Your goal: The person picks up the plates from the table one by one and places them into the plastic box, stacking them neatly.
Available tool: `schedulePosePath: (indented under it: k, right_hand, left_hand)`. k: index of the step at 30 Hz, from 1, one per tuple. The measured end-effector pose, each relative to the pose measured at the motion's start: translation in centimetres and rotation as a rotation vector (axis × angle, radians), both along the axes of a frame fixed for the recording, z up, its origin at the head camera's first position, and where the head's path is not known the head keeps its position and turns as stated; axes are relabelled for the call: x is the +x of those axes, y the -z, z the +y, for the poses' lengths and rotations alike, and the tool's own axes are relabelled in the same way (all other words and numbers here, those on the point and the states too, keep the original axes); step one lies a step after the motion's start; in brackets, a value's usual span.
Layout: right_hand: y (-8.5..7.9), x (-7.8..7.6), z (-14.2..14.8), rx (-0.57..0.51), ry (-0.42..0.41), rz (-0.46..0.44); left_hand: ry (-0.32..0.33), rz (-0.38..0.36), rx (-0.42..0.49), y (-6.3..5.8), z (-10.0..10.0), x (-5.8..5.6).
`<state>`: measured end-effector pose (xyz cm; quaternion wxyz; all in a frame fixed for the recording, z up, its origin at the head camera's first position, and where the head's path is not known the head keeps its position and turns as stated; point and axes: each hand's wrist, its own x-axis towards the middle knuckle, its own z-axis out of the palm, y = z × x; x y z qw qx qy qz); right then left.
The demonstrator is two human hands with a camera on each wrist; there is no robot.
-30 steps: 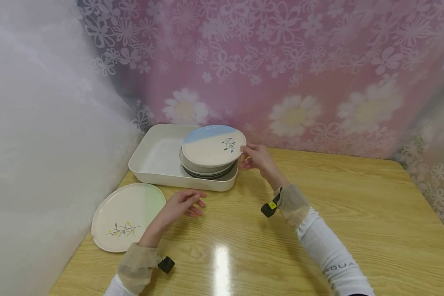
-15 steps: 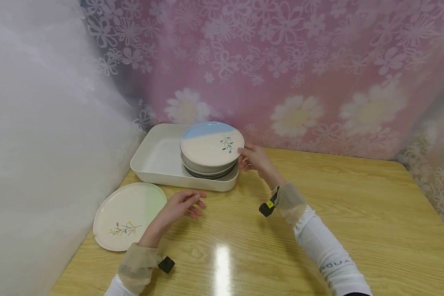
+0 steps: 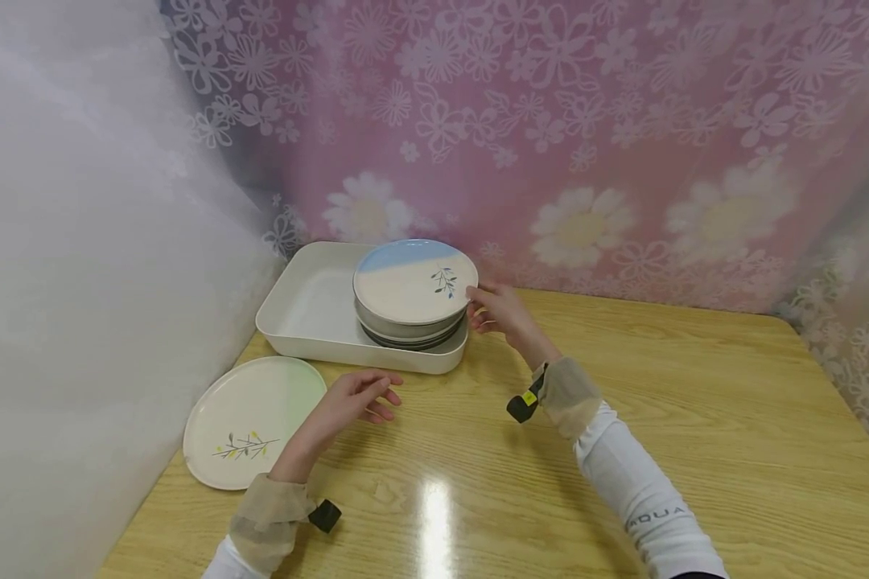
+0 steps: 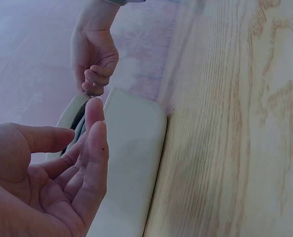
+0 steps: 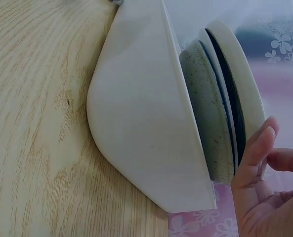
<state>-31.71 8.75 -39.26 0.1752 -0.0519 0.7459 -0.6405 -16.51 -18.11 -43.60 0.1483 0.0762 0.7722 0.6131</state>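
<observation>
A round plate (image 3: 405,289), cream with a blue band and a small leaf sprig, lies on top of a stack of dishes (image 3: 405,331) in a white rectangular tub (image 3: 300,348). My right hand (image 3: 503,314) pinches the plate's right rim between thumb and fingers. In the right wrist view the plate's edge (image 5: 242,74) sits in that pinch, over a speckled dish (image 5: 205,113). Loosely curved and holding nothing, my left hand (image 3: 343,406) hovers in front of the tub. Beside it lies a larger cream and pale green plate (image 3: 224,410), partly covered by the left wrist.
The wooden table (image 3: 659,418) extends to the right of the tub. A pink flowered cloth (image 3: 586,161) hangs behind it, and a white sheet (image 3: 101,241) closes off the left side.
Over the first half second, the right hand and the blue-banded plate shifted slightly left and up in view. Since then both have stayed almost still. The left hand barely moved.
</observation>
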Motion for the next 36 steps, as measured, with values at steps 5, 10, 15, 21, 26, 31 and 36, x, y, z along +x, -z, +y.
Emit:
schedulePosePath:
  k: [5, 10, 15, 21, 26, 31, 36]
  right_hand:
    - [0.0, 0.0, 0.0, 0.011, 0.004, -0.010]
    - [-0.1, 0.1, 0.1, 0.010, 0.008, -0.016]
    - [-0.2, 0.2, 0.2, 0.007, -0.003, -0.015]
    - [-0.1, 0.3, 0.5, -0.003, 0.002, -0.012]
    - [0.0, 0.6, 1.1, 0.000, 0.016, -0.010]
    - [-0.1, 1.4, 2.2, 0.015, 0.028, -0.004]
    - [-0.2, 2.6, 3.6, 0.012, 0.046, 0.016]
  left_hand:
    - [-0.005, -0.005, -0.003, -0.1, 0.0, 0.1]
    - [-0.006, -0.001, -0.003, -0.1, -0.1, 0.1]
    - [-0.002, 0.006, 0.002, -0.1, -0.2, 0.2]
    - [-0.005, 0.016, 0.000, -0.1, -0.2, 0.2]
    - [-0.024, 0.021, -0.008, -0.3, -0.1, 0.2]
    - [-0.108, 0.074, -0.018, -0.7, 0.1, 0.2]
    - [-0.224, 0.239, -0.070, -1.6, -0.5, -0.2]
